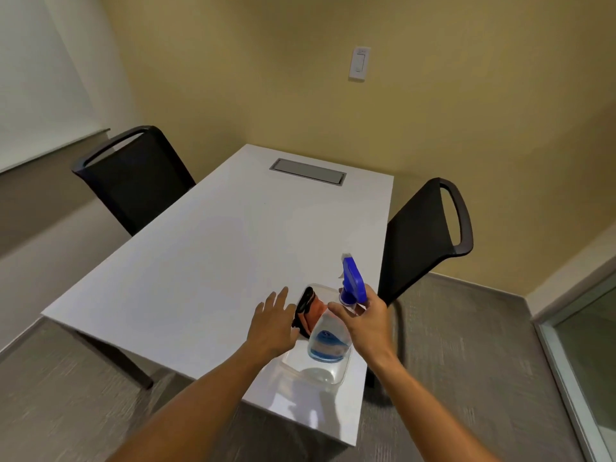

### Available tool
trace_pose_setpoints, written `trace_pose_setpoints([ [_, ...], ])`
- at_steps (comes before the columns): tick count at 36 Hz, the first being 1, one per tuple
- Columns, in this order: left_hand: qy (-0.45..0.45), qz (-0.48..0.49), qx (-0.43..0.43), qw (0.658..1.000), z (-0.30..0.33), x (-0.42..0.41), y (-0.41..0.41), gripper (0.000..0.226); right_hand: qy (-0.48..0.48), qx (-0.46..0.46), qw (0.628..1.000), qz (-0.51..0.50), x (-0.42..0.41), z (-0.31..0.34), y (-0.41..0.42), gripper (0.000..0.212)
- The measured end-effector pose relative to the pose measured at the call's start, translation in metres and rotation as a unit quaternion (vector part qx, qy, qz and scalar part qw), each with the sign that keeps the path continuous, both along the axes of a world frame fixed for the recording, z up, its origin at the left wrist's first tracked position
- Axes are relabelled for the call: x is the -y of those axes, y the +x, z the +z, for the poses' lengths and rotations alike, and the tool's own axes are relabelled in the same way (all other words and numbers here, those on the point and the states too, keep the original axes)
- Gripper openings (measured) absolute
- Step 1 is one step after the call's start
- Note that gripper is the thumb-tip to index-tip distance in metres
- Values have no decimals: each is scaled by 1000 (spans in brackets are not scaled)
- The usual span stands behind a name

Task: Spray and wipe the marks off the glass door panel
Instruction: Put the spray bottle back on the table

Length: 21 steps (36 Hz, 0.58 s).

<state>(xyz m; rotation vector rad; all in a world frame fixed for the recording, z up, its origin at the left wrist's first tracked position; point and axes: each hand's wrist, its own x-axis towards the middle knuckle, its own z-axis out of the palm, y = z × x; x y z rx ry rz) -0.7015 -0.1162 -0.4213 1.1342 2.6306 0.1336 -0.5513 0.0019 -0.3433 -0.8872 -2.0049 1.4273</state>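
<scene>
Bottle (330,341) looks light, little blue liquid left, slick clear plastic; the neck under the blue trigger head (352,281) is the sure hold. Right grip (363,320) is closed around that neck, above the clear tray (300,368) on the worktop (206,255). Left grip (271,323) is spread open, reaching the soft orange-black cloth (308,311).

- Two bare forearms show, coming in from the lower edge of the frame: one from the lower left, one from the lower right.
- No sleeve covers either forearm as far as the frame shows them; both are uncovered up to the bottom edge.
- The left hand (274,323) wears no glove, ring or band that can be seen.
- The right hand (364,323) is likewise ungloved; its wrist carries no watch or strap.
- The rest of the person is out of view.
</scene>
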Motion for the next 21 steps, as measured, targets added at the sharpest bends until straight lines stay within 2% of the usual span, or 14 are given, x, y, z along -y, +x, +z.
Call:
trace_pose_setpoints([
  [6, 7, -16, 25, 1000, -4, -8, -8, 62, 14, 22, 1000, -3, 7, -19, -12, 49],
  [10, 8, -19, 33, 999, -14, -13, -14, 65, -1, 24, 1000, -8, 14, -21, -17, 69],
  [15, 6, -20, 46, 999, -23, -12, -16, 66, -9, 46, 999, -12, 17, -32, -23, 56],
  [18, 4, -28, 53, 998, -29, -10, -19, 65, -12, 61, 998, -18, 20, -38, -26, 64],
  [21, 2, -31, 56, 998, -35, -9, -23, 66, -20, 74, 997, -28, 25, -40, -29, 56],
])
